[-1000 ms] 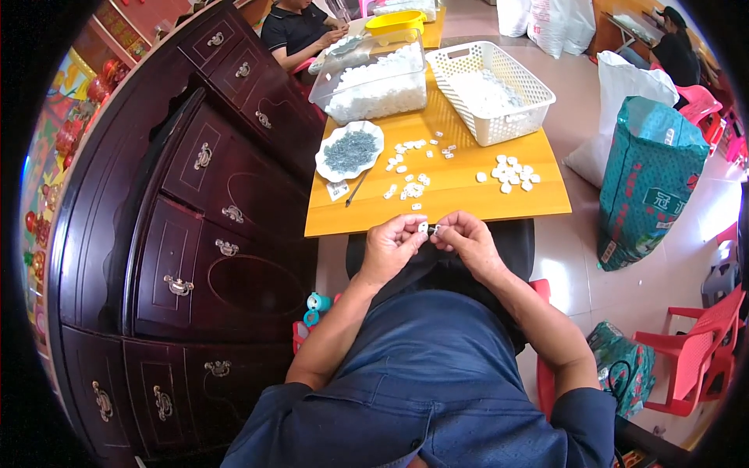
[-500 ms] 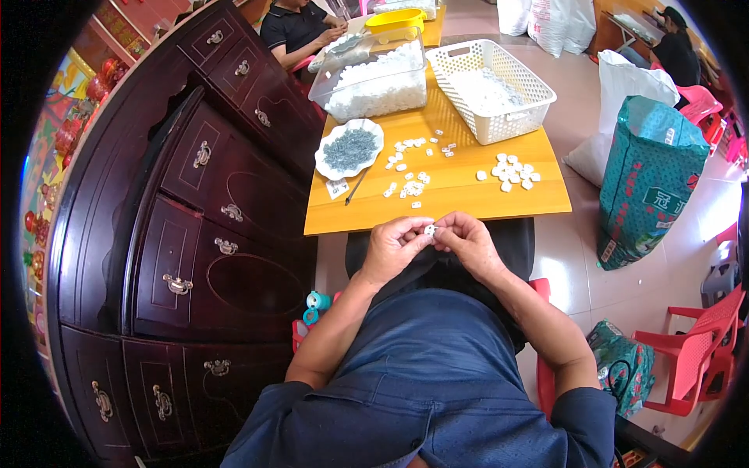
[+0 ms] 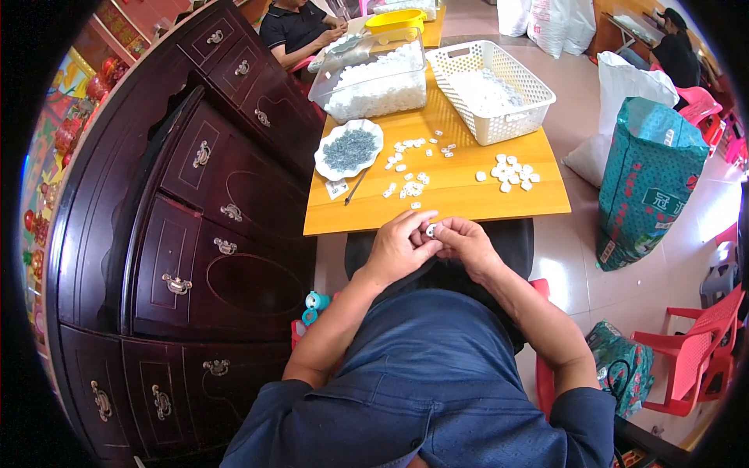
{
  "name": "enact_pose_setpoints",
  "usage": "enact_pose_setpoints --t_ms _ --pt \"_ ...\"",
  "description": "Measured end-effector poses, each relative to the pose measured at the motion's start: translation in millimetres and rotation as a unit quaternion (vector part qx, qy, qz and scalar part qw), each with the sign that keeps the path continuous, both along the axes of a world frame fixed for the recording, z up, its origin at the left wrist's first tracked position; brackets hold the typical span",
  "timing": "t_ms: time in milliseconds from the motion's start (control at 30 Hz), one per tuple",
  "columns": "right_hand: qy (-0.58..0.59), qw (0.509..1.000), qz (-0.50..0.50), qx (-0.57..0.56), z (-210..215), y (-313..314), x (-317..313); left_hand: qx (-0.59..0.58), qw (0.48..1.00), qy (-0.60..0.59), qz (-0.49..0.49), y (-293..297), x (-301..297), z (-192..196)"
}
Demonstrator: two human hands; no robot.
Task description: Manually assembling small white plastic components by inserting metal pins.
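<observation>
My left hand and my right hand meet just below the near edge of the yellow table. Between their fingertips they pinch one small white plastic piece. Several more white pieces lie loose on the table in two groups, one near the middle and one to the right. A white dish of small grey metal parts sits at the table's left, with a thin dark tool lying beside it.
A white slotted basket and a clear tub of white pieces stand at the table's far side. A dark wooden cabinet fills the left. A green sack and red chairs stand right. Another person sits beyond.
My hands stay together at the table edge; the fingers have shifted slightly around the small white piece.
</observation>
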State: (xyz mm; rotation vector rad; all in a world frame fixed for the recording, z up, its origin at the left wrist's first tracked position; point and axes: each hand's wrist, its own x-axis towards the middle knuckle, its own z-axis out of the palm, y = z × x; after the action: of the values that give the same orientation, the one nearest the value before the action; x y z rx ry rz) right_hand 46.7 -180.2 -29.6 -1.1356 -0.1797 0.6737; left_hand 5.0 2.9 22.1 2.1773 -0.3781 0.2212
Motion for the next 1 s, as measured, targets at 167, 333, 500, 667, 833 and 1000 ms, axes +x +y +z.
enact_pose_setpoints --t_ms 167,333,500,667,833,1000 --pt "0.072 0.994 -0.05 0.064 -4 2 -1 0.132 0.979 -0.146 0.055 -14 6 0" --pt "0.113 0.989 -0.05 0.086 -2 -3 1 0.164 0.971 -0.171 0.039 -17 9 0" --pt "0.123 0.989 -0.033 0.072 -4 -6 4 0.179 0.973 -0.144 0.015 -13 7 5" --pt "0.089 0.993 -0.044 0.059 -14 -2 6 0.19 0.971 -0.144 0.008 -9 5 6" --pt "0.103 0.991 -0.053 0.071 -12 -4 6 0.192 0.97 -0.146 -0.004 -11 8 7" --pt "0.099 0.99 -0.058 0.081 -11 -3 5 0.186 0.971 -0.151 0.001 -12 9 9"
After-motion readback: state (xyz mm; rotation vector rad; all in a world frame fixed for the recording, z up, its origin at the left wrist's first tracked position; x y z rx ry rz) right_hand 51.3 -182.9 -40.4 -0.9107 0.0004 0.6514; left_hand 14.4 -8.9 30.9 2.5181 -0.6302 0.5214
